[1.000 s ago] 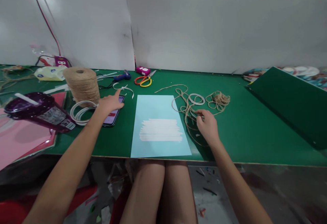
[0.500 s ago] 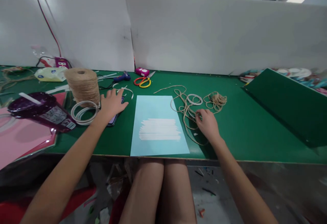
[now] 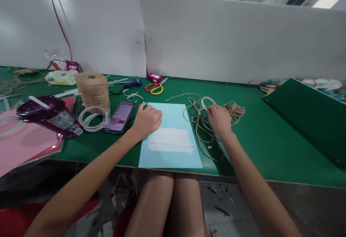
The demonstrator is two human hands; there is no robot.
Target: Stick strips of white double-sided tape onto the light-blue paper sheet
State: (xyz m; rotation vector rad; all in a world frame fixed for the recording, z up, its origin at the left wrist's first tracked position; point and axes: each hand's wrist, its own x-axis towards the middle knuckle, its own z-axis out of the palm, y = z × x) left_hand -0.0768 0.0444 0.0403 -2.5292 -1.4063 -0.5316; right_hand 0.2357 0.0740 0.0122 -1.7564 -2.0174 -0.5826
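A light blue sheet (image 3: 173, 150) with a white patch (image 3: 171, 141) lies at the front of the green table (image 3: 256, 136). My left hand (image 3: 146, 120) rests on the sheet's upper left corner, fingers curled, beside a phone (image 3: 119, 117). My right hand (image 3: 219, 119) lies on loose jute twine (image 3: 201, 121) and pinches a white ring (image 3: 207, 101). A twine spool (image 3: 92, 90) stands at the left with white rings (image 3: 90, 119) at its foot.
A dark purple cup (image 3: 48, 116) lies on pink sheets (image 3: 24, 139) at far left. Scissors (image 3: 154, 88), a small pink box (image 3: 154, 77) and a glue gun (image 3: 133, 83) lie near the white back panels. A green board (image 3: 308, 114) slopes at right.
My left hand left the phone and moved right onto the blue sheet's corner. My right hand moved up the twine and took hold of the white ring.
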